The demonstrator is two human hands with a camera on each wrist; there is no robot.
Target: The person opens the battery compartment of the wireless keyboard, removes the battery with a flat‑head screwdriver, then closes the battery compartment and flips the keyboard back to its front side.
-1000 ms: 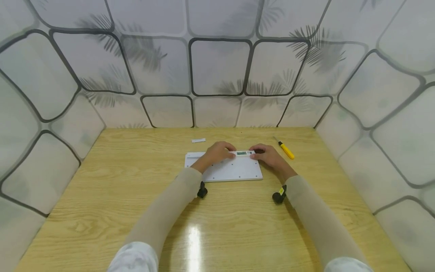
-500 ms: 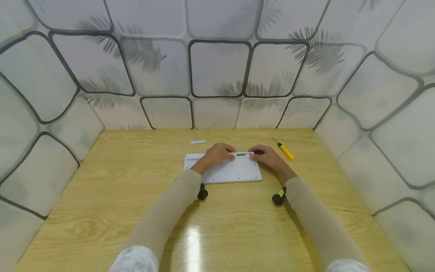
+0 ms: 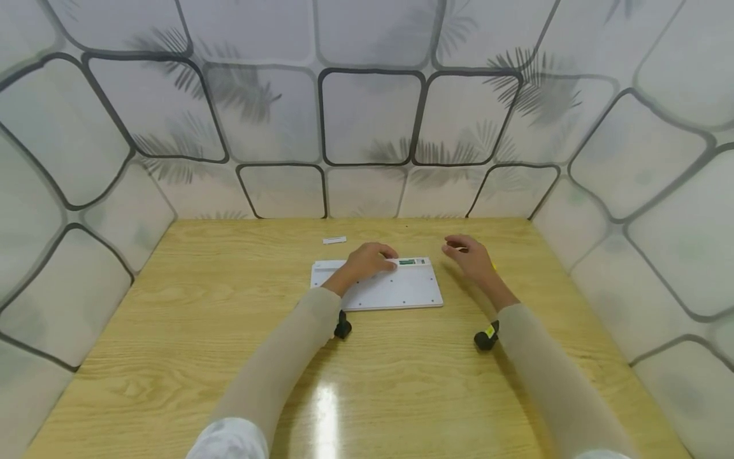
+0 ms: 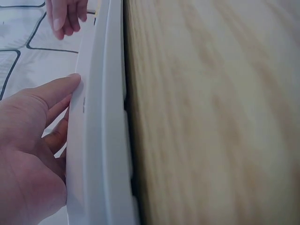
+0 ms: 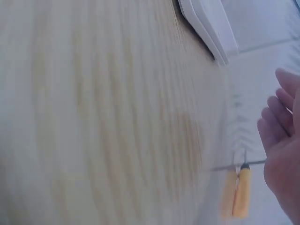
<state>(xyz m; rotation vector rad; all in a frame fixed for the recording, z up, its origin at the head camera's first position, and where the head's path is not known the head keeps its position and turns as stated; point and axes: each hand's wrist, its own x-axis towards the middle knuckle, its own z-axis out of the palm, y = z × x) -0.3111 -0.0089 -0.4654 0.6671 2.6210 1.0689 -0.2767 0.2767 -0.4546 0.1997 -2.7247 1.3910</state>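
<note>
The white keyboard [image 3: 395, 290] is laid face down on the table [image 3: 401, 382], its far edge pinched by the left hand [image 3: 367, 260]. Beside it, near the yellow screwdriver [image 5: 242, 192], the right hand [image 3: 473, 260] is held raised, fingers loosely bent.

The things are carried by a pale wooden table [image 3: 195, 306], marked by wavy grain and streaked near the front by a bright glare. A white keyboard [image 3: 395, 292] is laid on it, screw-dotted underside up. Beyond its left part a small white strip [image 3: 334, 240] is seen. To the right a yellow-handled screwdriver [image 5: 242, 192] is laid, mostly hidden in the head view.
</note>
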